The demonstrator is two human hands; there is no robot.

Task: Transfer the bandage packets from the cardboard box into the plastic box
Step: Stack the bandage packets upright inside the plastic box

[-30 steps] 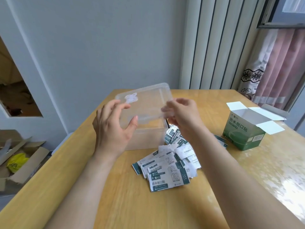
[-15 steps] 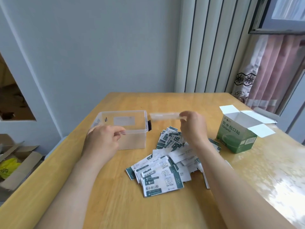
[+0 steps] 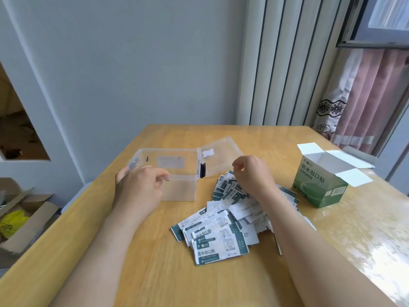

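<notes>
Although uncovered and ready, plastic box (image 3: pixel 181 189) left of desk centre: clear, upright, seemingly holding no packets, bare bottom showing through the wall. Lid (image 3: pixel 223 160): off, lying just right of the plastic box, beside its black clip (image 3: pixel 202 170). Left hand (image 3: pixel 141 187): fingers curled over the near rim, gripping the plastic box. Right hand (image 3: pixel 254 173): fingers curled, raised at the lid's near edge above the heap; impossible to tell whether pinching that edge or holding nothing. Bandage packets (image 3: pixel 221 240): loose heap of white-and-green sachets on the desk (image 3: pixel 155 273), between the two boxes, partly under the right forearm. Cardboard box (image 3: pixel 321 185): green, upright at the desk's right, top flaps spread, visible inside white and apparently empty. Progress, by judgement: emptying of the cardboard box seemingly done, opening of the plastic box done; loading not begun, whole heap left to gather and drop in. Beyond the desk: brown carton (image 3: pixel 26 218) on the floor at left, curtain (image 3: pixel 365 103) at right.
</notes>
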